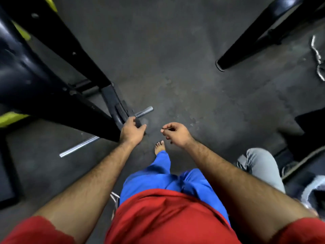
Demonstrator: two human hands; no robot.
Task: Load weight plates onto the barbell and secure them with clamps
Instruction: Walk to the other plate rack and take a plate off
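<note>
A silver barbell (80, 146) lies on the dark floor and runs under a black frame. Its bare end (145, 111) sticks out past a dark flat plate (121, 110) that stands edge-on beside the frame's foot. My left hand (132, 131) grips the near edge of that dark plate, fingers over the top and thumb at the side. My right hand (175, 133) hovers a short way to the right, above my bare foot, with loosely curled fingers that hold nothing. No clamp is in view.
The black frame (58, 71) with yellow-green parts fills the left. Another black leg (255, 37) slants in at the top right, with a metal chain (317, 57) beside it. A second person's grey trouser leg (262, 164) and shoes are at the right.
</note>
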